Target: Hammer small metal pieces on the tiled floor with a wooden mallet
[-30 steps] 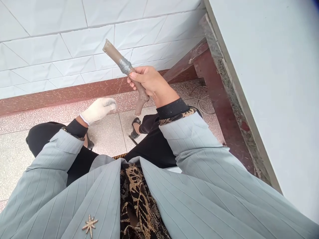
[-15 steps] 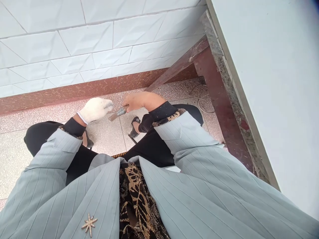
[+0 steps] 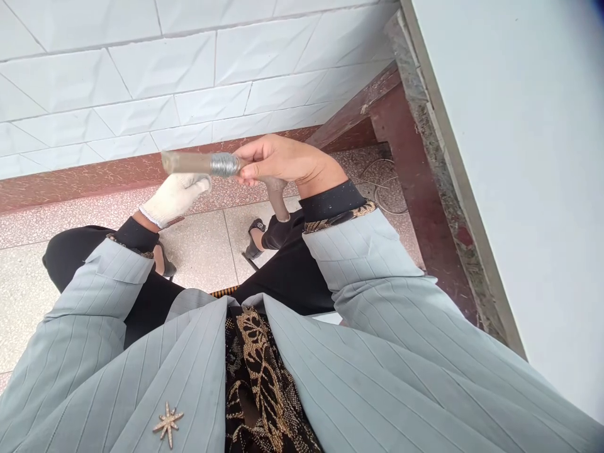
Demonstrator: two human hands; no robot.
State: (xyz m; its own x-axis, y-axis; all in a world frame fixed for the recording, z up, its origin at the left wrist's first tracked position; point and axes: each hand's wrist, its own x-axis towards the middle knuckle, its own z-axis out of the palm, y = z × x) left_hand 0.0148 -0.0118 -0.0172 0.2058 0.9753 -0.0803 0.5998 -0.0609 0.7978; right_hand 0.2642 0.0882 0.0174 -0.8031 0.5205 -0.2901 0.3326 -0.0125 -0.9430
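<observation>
My right hand (image 3: 283, 160), bare, is closed around a brown stick (image 3: 191, 163) with a bent, knobby lower end. The stick points left, nearly level, and its bent end (image 3: 279, 204) hangs below my palm. Silvery wire (image 3: 224, 165) is wound in a tight coil about its middle, just left of my fingertips. My left hand (image 3: 172, 198), in a white knit glove, is closed below the stick's left end. Its fingers pinch the thin loose wire, whose strand hardly shows now.
A white tiled wall (image 3: 165, 63) with a red-brown skirting stands ahead. To the right are a white tabletop (image 3: 523, 157) and its dark red frame (image 3: 415, 176). A thin cable (image 3: 389, 195) lies on the speckled floor (image 3: 198, 245) beside that frame.
My right hand dipped with the stick toward the floor, then rose again, and the stick now points left instead of up-left. My gloved left hand stayed closed and shifted slightly left and down.
</observation>
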